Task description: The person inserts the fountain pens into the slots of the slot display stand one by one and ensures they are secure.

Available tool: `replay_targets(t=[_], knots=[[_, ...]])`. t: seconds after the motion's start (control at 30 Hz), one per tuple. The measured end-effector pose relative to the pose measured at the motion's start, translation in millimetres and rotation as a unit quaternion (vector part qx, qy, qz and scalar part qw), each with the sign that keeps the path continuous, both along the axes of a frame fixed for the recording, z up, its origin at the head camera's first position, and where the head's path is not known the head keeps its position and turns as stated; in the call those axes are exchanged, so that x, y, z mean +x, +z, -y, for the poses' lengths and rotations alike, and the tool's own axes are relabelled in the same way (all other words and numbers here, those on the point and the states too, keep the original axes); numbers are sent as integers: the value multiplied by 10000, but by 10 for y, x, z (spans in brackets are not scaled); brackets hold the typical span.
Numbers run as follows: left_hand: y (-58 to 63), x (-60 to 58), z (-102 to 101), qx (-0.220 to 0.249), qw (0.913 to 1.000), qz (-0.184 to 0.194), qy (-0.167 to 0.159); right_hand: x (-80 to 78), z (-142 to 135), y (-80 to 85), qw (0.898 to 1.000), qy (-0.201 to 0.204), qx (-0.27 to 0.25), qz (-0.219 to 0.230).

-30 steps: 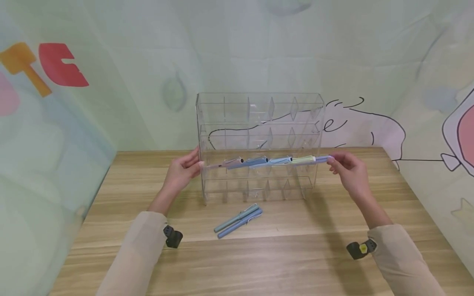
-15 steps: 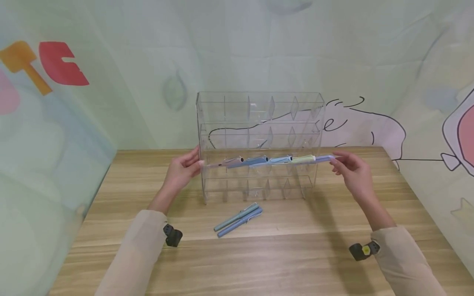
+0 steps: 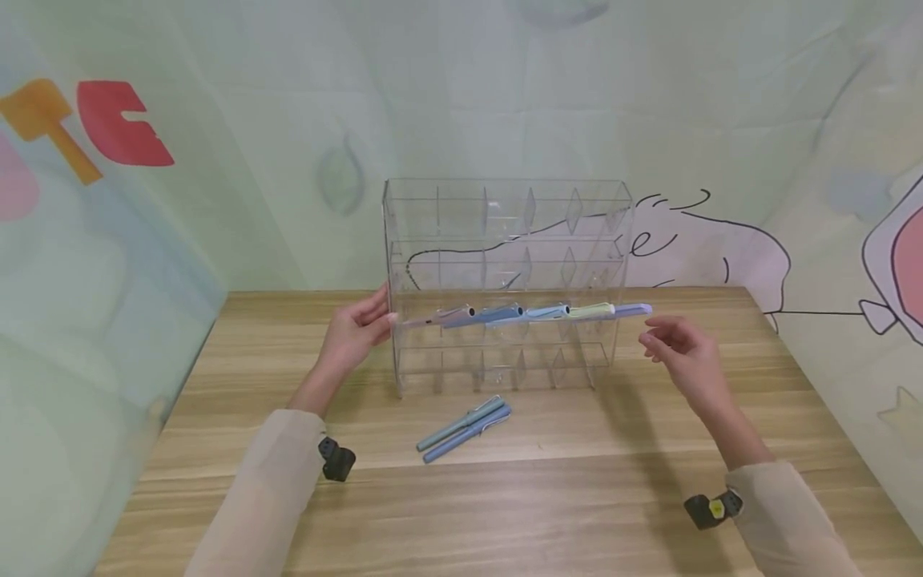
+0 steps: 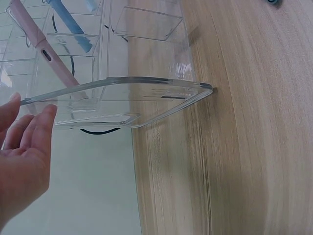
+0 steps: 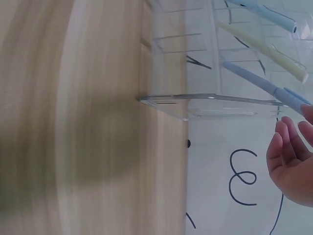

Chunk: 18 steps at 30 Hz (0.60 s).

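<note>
A clear acrylic pen rack (image 3: 508, 292) stands on the table. My left hand (image 3: 353, 330) pinches its left side panel, the thumb in front and fingers behind. In the third tier down lies a slanted row: a pink pen (image 3: 450, 316), a blue pen (image 3: 490, 314), a light blue pen (image 3: 544, 312), a pale yellow pen (image 3: 591, 310) and a lavender pen (image 3: 633, 309). The lavender pen's capped end sticks out past the rack's right side. Just below that end is my right hand (image 3: 681, 353), holding nothing, fingers loosely bent.
In front of the rack, a grey-green pen (image 3: 453, 429) and a blue pen (image 3: 467, 436) lie side by side on the wooden table (image 3: 534, 513). A printed cloth backdrop (image 3: 288, 160) rises directly behind the rack.
My right hand has let go of the lavender pen and moved down a little, leaving the pen in the rack. The left hand and the rack stay where they were.
</note>
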<state>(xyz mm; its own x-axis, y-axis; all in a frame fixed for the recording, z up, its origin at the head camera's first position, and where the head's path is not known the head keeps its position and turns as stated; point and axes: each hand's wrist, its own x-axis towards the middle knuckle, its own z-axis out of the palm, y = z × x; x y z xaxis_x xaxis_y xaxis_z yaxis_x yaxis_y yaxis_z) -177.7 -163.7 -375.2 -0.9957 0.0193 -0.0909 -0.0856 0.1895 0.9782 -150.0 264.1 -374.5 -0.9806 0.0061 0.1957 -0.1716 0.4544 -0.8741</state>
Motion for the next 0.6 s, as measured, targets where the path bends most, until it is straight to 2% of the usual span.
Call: replay_targets(t=[0.13, 0.3, 0.5, 0.6], knots=[[-5, -2, 0, 13, 10000, 6, -5, 47, 42, -101, 9990, 190, 281, 297], [-8, -2, 0, -9, 10000, 26, 33, 89, 140, -254, 9949, 771, 403, 517], [-3, 0, 1, -71, 9999, 63, 68, 147, 313, -421, 9820, 1581, 486, 909], [-5, 0, 4, -68, 9999, 71, 71, 168, 421, -500, 9766, 1877, 487, 926]])
